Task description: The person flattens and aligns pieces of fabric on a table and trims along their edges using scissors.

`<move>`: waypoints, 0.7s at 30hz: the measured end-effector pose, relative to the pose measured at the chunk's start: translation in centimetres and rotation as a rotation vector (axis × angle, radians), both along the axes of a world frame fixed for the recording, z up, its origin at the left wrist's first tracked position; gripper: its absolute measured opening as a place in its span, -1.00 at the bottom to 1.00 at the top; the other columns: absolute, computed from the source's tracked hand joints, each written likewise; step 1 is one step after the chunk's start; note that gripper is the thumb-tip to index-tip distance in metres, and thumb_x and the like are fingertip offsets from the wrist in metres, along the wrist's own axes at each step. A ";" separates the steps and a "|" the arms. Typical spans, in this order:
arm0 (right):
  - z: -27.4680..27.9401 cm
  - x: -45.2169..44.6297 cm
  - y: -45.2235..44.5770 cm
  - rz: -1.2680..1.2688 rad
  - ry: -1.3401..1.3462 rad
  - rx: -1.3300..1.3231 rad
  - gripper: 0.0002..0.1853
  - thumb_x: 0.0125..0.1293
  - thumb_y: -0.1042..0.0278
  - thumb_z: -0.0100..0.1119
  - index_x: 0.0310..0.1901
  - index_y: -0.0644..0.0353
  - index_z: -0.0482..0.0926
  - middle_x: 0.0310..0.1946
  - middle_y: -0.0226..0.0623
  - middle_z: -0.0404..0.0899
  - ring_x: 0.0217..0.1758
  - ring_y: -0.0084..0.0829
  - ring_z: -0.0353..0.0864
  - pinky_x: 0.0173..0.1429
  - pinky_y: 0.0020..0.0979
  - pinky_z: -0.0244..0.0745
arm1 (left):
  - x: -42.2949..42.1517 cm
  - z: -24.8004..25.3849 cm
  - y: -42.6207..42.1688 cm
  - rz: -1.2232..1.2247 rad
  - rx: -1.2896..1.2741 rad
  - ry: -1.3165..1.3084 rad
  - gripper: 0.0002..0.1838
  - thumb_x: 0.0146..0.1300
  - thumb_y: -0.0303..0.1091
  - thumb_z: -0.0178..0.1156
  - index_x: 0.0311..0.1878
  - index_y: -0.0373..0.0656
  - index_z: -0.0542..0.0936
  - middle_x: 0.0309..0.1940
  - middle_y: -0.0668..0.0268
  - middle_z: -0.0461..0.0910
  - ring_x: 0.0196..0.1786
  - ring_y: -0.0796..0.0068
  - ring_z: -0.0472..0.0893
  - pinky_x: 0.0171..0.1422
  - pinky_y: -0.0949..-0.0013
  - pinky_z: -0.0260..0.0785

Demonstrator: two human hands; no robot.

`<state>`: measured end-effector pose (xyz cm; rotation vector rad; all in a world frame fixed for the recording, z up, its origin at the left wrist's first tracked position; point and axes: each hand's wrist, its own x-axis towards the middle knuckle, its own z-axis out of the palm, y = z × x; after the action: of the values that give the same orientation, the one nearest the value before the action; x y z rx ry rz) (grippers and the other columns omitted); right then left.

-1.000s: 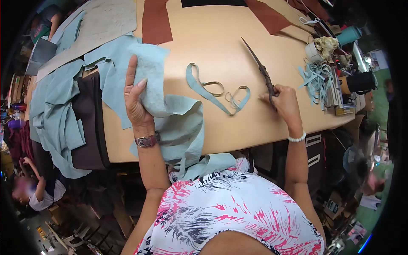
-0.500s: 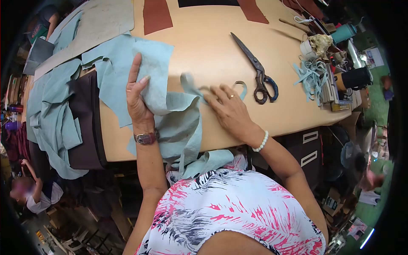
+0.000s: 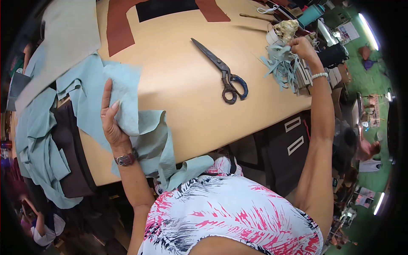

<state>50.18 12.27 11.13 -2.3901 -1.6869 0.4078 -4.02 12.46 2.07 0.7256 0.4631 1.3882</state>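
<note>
My left hand (image 3: 114, 126) has its thumb on top of a light blue sheet of soft leather or cloth (image 3: 124, 91), index finger pointing up along its left side. The other fingers are hidden under the sheet, which drapes over the table edge to my lap. At the far right, my right hand (image 3: 302, 49) is closed, fingertips bent down on a light blue strip at the top of a heap of thin offcut strips (image 3: 281, 70). Large scissors with dark handles (image 3: 225, 74) lie on the table between my hands.
More light blue material (image 3: 36, 131) and a dark brown piece (image 3: 73, 148) hang over the left edge. A grey board (image 3: 70, 38) lies at upper left, reddish-brown pieces (image 3: 117, 32) at the back. A dark cylinder (image 3: 332, 55) and a teal bottle (image 3: 311, 15) stand at right.
My right hand has swung from beside the sheet to the strip heap at far right, carrying a loose strip. My left hand stays on the sheet. The view has turned right.
</note>
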 end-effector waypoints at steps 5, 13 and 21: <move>1.3 -7.1 -0.4 0.286 -0.540 0.306 -0.68 0.11 0.37 0.09 -0.12 0.35 0.54 -0.13 -0.05 0.55 -0.07 -0.21 0.55 -0.01 -0.36 0.41 | 1.2 0.8 -0.1 0.036 0.029 0.293 -0.41 0.02 -0.61 0.04 0.22 -0.34 0.28 0.19 0.10 0.33 0.20 0.37 0.37 0.28 0.34 0.22; 3.8 -25.8 2.6 0.708 1.162 -0.262 -0.38 0.19 0.07 0.11 0.18 0.31 0.27 -0.01 -0.26 0.47 0.04 -0.53 0.45 0.09 -0.49 0.37 | 4.5 8.2 -1.3 -0.321 0.425 0.522 -0.39 0.00 -0.64 0.14 0.22 -0.29 0.32 0.11 0.22 0.43 0.11 0.53 0.43 0.20 0.47 0.24; 13.9 -20.5 4.5 0.664 0.236 0.292 -0.66 0.18 0.34 0.14 -0.02 0.26 0.48 -0.14 -0.27 0.54 -0.09 -0.53 0.51 0.02 -0.50 0.44 | 2.6 9.1 0.4 -0.553 0.390 0.726 -0.48 -0.12 -0.58 0.31 0.02 -0.30 0.45 -0.19 0.34 0.56 -0.13 0.62 0.50 0.00 0.49 0.35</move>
<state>29.64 16.73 25.02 -1.4751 -2.2031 0.4682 -1.41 12.84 11.17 1.5629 0.4993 0.6606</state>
